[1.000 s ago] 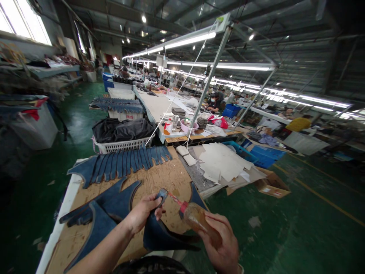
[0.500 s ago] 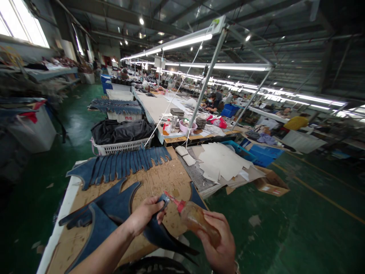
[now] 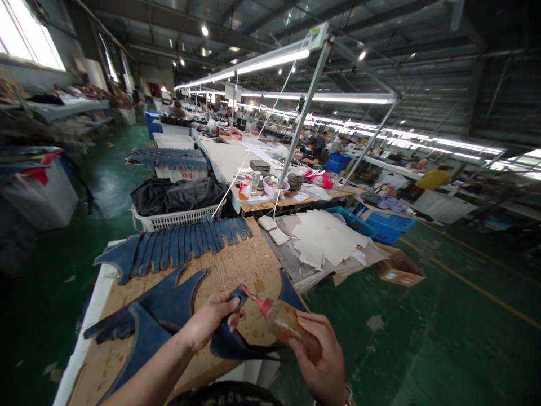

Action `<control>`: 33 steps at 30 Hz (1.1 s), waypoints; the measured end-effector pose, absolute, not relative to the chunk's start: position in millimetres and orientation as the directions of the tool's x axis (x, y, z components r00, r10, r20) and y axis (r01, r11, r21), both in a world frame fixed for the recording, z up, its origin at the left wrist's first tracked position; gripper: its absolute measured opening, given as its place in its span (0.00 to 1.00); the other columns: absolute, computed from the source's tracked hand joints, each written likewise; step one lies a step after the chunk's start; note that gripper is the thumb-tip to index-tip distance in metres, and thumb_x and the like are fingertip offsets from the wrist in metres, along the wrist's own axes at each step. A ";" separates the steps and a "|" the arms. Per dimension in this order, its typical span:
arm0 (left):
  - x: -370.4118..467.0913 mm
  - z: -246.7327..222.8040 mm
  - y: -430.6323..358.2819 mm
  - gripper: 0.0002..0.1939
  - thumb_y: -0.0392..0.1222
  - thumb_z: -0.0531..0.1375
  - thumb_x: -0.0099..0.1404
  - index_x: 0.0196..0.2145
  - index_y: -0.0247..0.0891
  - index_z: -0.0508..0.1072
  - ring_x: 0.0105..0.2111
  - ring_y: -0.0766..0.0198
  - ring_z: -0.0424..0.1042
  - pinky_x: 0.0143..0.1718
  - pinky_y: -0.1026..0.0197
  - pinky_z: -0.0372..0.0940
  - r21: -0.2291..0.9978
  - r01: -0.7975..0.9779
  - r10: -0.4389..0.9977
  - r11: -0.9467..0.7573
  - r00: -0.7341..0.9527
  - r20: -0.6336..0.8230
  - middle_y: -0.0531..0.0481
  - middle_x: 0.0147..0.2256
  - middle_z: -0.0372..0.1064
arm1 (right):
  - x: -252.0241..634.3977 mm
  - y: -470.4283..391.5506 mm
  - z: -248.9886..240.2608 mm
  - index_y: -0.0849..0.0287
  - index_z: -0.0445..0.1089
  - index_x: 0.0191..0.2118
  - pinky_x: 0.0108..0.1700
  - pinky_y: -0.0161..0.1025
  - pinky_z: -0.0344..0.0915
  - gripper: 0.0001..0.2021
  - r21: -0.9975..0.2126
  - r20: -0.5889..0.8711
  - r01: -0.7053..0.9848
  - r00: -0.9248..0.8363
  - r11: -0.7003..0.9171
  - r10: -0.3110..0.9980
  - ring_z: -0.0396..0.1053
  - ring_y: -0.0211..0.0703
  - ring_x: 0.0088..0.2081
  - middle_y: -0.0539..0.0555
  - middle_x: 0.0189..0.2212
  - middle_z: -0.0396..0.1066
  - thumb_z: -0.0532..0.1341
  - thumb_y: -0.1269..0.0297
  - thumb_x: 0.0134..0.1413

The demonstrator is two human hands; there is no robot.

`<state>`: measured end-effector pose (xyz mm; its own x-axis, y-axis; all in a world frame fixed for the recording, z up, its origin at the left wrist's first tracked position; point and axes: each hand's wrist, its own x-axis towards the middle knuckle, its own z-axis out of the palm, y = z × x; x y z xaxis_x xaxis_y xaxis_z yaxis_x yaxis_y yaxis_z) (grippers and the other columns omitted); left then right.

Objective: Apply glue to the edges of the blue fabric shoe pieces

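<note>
My left hand [image 3: 214, 317] pinches the end of a dark blue leather piece [image 3: 230, 345] between thumb and fingers; the rest of the piece hangs down over the board's near edge. In my right hand [image 3: 322, 352] is a squeeze glue bottle [image 3: 285, 321], amber and translucent, with a red nozzle. It is tilted so that the nozzle tip meets or nearly meets the edge of the pinched end; I cannot tell whether they touch. More blue leather pieces [image 3: 163, 301] lie overlapping on the cardboard-topped table [image 3: 249, 265], left of my hands.
A row of blue leather pieces [image 3: 169, 245] lies along the table's far side. Beyond stands a white basket [image 3: 181, 217] with black material. Pale sheets [image 3: 332, 237] cover a side table at right, with an open cardboard box [image 3: 399, 268] beside it. A metal post [image 3: 305, 107] rises behind.
The view has shifted slightly. The pinched leather end has turned a little in my left hand, and its hanging tail has swung. The bottle's nozzle stays by the leather edge.
</note>
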<state>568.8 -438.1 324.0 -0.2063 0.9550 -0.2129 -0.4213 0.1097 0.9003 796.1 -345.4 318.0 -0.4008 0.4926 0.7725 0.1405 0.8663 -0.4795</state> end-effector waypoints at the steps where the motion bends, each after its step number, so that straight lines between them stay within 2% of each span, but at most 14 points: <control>1: 568.9 324.0 -438.7 0.20 0.55 0.66 0.53 0.26 0.33 0.70 0.16 0.72 0.57 0.25 0.65 0.55 0.903 -0.415 0.956 0.113 -0.203 -0.214 0.58 0.13 0.58 | 796.4 -345.8 317.4 0.57 0.69 0.42 0.38 0.39 0.74 0.08 -0.489 0.770 0.159 -0.384 0.858 0.510 0.73 0.45 0.38 0.57 0.36 0.72 0.61 0.64 0.55; 3: 569.2 324.1 -439.7 0.20 0.55 0.66 0.54 0.25 0.33 0.69 0.16 0.72 0.57 0.24 0.65 0.54 0.906 -0.408 0.957 0.114 -0.200 -0.210 0.57 0.13 0.59 | 796.8 -346.6 316.1 0.57 0.69 0.42 0.38 0.39 0.74 0.09 -0.496 0.770 0.172 -0.365 0.851 0.523 0.73 0.45 0.38 0.57 0.36 0.72 0.61 0.64 0.55; 7: 569.8 324.6 -440.7 0.21 0.55 0.66 0.53 0.29 0.33 0.71 0.16 0.72 0.56 0.25 0.65 0.55 0.903 -0.419 0.957 0.093 -0.212 -0.197 0.58 0.13 0.58 | 796.2 -348.1 314.2 0.56 0.69 0.43 0.39 0.40 0.74 0.10 -0.473 0.776 0.101 -0.423 0.875 0.468 0.74 0.46 0.39 0.57 0.37 0.73 0.62 0.65 0.53; 9: 570.2 324.6 -441.5 0.21 0.56 0.66 0.54 0.27 0.33 0.69 0.16 0.72 0.56 0.25 0.65 0.56 0.909 -0.406 0.956 0.093 -0.220 -0.196 0.58 0.14 0.58 | 796.2 -348.1 312.7 0.56 0.70 0.42 0.39 0.40 0.74 0.10 -0.509 0.759 0.124 -0.402 0.852 0.512 0.74 0.46 0.38 0.56 0.37 0.73 0.63 0.66 0.52; 11: 570.2 324.9 -443.3 0.21 0.57 0.64 0.55 0.26 0.34 0.68 0.16 0.72 0.57 0.25 0.65 0.56 0.931 -0.351 0.961 0.104 -0.207 -0.186 0.58 0.14 0.58 | 797.5 -347.3 310.8 0.55 0.71 0.41 0.39 0.40 0.73 0.09 -0.601 0.714 0.165 -0.330 0.782 0.618 0.73 0.46 0.39 0.56 0.37 0.73 0.63 0.65 0.51; 13: 569.5 326.3 -446.1 0.21 0.58 0.60 0.59 0.27 0.34 0.69 0.17 0.71 0.58 0.25 0.65 0.57 0.975 -0.199 0.971 0.098 -0.194 -0.137 0.57 0.15 0.60 | 800.9 -345.3 308.8 0.55 0.71 0.41 0.40 0.41 0.72 0.09 -0.731 0.615 0.157 -0.267 0.664 0.742 0.73 0.48 0.39 0.56 0.37 0.73 0.62 0.63 0.52; 15: 567.6 328.6 -449.4 0.19 0.55 0.55 0.64 0.27 0.35 0.69 0.19 0.69 0.62 0.26 0.65 0.60 0.995 0.093 0.974 0.037 -0.227 -0.015 0.55 0.17 0.63 | 805.8 -342.2 307.7 0.55 0.71 0.41 0.40 0.42 0.72 0.10 -0.855 0.473 0.096 -0.256 0.509 0.843 0.72 0.49 0.40 0.56 0.38 0.73 0.61 0.60 0.53; 17: 564.3 330.9 -452.1 0.15 0.47 0.51 0.68 0.30 0.37 0.71 0.24 0.66 0.68 0.33 0.63 0.65 0.888 0.452 0.948 -0.085 -0.237 0.211 0.52 0.23 0.69 | 811.3 -338.8 307.4 0.56 0.70 0.42 0.40 0.42 0.71 0.11 -0.925 0.354 0.032 -0.291 0.379 0.889 0.72 0.49 0.39 0.56 0.38 0.73 0.61 0.58 0.53; 19: 560.5 332.2 -453.5 0.10 0.39 0.50 0.68 0.38 0.38 0.72 0.31 0.65 0.72 0.44 0.58 0.67 0.653 0.725 0.879 -0.217 -0.146 0.454 0.51 0.30 0.74 | 816.1 -335.9 307.8 0.55 0.70 0.41 0.40 0.41 0.69 0.12 -0.949 0.298 -0.008 -0.337 0.314 0.893 0.71 0.49 0.39 0.55 0.37 0.72 0.61 0.56 0.53; 22: 556.3 331.7 -453.1 0.15 0.28 0.49 0.64 0.45 0.38 0.68 0.32 0.66 0.74 0.56 0.49 0.61 0.317 0.899 0.756 -0.302 0.023 0.654 0.51 0.32 0.75 | 819.7 -334.9 308.7 0.54 0.71 0.40 0.41 0.40 0.68 0.12 -0.955 0.282 -0.023 -0.388 0.296 0.878 0.71 0.48 0.39 0.53 0.36 0.72 0.62 0.55 0.51; 24: 555.5 330.7 -452.3 0.17 0.24 0.48 0.63 0.45 0.37 0.68 0.29 0.67 0.72 0.57 0.46 0.59 0.187 0.941 0.713 -0.283 0.076 0.697 0.52 0.29 0.72 | 819.5 -336.6 309.5 0.53 0.72 0.39 0.41 0.39 0.67 0.12 -0.956 0.277 -0.022 -0.409 0.293 0.870 0.71 0.47 0.38 0.52 0.36 0.72 0.63 0.55 0.51; 28: 555.5 330.5 -453.6 0.18 0.23 0.48 0.62 0.46 0.35 0.67 0.29 0.67 0.69 0.59 0.42 0.56 0.056 0.959 0.675 -0.276 0.152 0.722 0.52 0.28 0.70 | 817.9 -344.0 313.0 0.53 0.73 0.37 0.39 0.36 0.67 0.10 -0.961 0.253 -0.017 -0.457 0.276 0.853 0.72 0.45 0.37 0.52 0.34 0.73 0.64 0.55 0.50; 33: 554.1 334.0 -458.4 0.20 0.22 0.47 0.62 0.48 0.35 0.66 0.32 0.67 0.70 0.61 0.39 0.51 0.049 0.952 0.696 -0.302 0.185 0.694 0.51 0.31 0.71 | 818.3 -353.7 317.9 0.51 0.73 0.35 0.40 0.35 0.68 0.10 -0.964 0.263 -0.106 -0.538 0.245 0.801 0.72 0.44 0.37 0.51 0.34 0.74 0.65 0.53 0.48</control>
